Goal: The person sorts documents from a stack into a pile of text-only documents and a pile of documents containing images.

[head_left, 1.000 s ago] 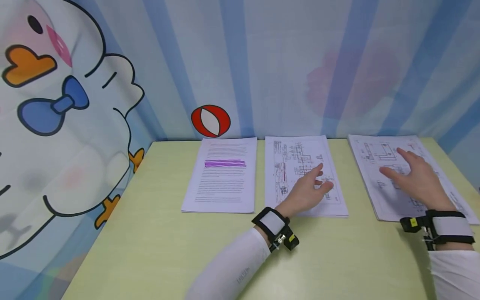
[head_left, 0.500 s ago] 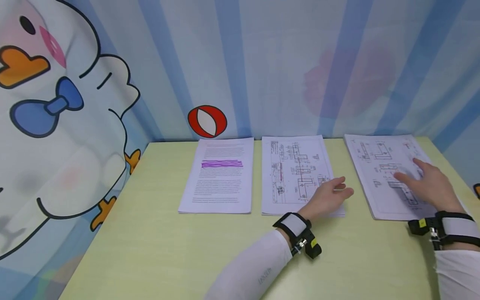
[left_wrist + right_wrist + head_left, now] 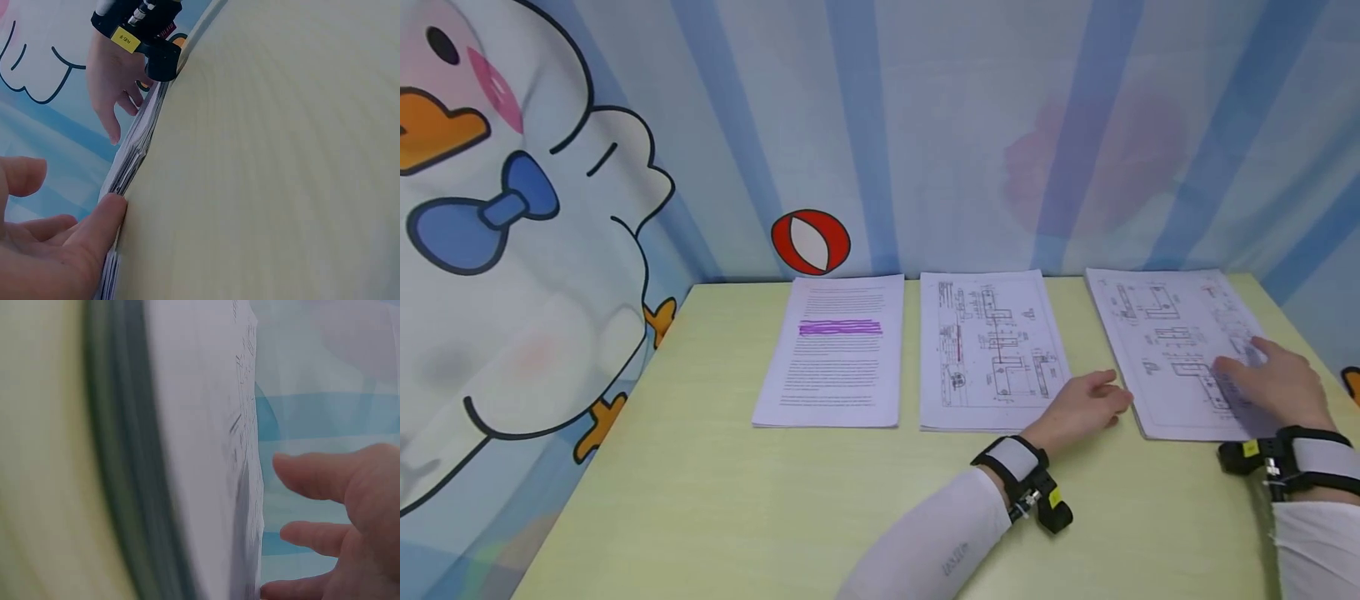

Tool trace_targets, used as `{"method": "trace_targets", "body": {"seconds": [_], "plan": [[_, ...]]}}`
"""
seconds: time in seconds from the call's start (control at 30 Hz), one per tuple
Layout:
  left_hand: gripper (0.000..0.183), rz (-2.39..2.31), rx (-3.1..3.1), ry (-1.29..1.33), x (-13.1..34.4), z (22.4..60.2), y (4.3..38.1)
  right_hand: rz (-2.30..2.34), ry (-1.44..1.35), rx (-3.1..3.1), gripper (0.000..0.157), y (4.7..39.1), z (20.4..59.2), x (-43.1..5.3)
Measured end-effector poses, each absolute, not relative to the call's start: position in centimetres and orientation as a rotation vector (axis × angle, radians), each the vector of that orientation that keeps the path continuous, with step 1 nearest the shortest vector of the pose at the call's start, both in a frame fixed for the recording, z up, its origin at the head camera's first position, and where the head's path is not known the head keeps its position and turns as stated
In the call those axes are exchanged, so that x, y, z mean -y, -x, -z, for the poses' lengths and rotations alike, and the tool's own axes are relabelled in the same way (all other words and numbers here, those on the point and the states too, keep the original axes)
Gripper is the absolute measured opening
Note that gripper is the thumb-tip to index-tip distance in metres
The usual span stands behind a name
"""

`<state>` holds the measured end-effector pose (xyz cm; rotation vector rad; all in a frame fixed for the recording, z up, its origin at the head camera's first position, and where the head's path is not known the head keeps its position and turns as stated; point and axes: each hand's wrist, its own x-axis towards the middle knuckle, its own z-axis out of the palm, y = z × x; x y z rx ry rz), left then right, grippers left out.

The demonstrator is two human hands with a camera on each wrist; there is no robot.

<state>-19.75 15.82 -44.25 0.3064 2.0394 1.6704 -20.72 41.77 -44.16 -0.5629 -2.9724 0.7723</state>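
Note:
At the right of the table a stack of printed sheets (image 3: 1180, 358) bears line drawings on its top page. Just off its left side is my left hand (image 3: 1082, 410), fingers extended and thumb apart, fingertips right at the stack's edge. In the left wrist view its fingers (image 3: 103, 219) lie by the layered paper edges (image 3: 134, 153). My right hand (image 3: 1281, 383) is over the right part of the same stack, thumb and fingers spread. The right wrist view shows that hand (image 3: 369, 519) above the page with nothing held.
A second stack of drawings (image 3: 988, 358) lies left of my left hand. Further left is a stack of text pages (image 3: 835, 375) with purple scribble across some lines. A printed cloth (image 3: 947, 150) hangs along the table's back edge.
My left hand has moved right, off the middle stack to the right stack's left edge. My right hand has shifted right and toward me over the right stack. The view has turned slightly right.

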Motion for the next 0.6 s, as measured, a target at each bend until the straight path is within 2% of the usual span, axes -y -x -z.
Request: {"method": "trace_targets", "body": {"seconds": [0.6], "plan": [[0.048,-1.883,-1.846,-0.107,-17.3,44.4,19.7,-0.737,0.635,3.021,0.072,20.4,43.6,-41.4]]}}
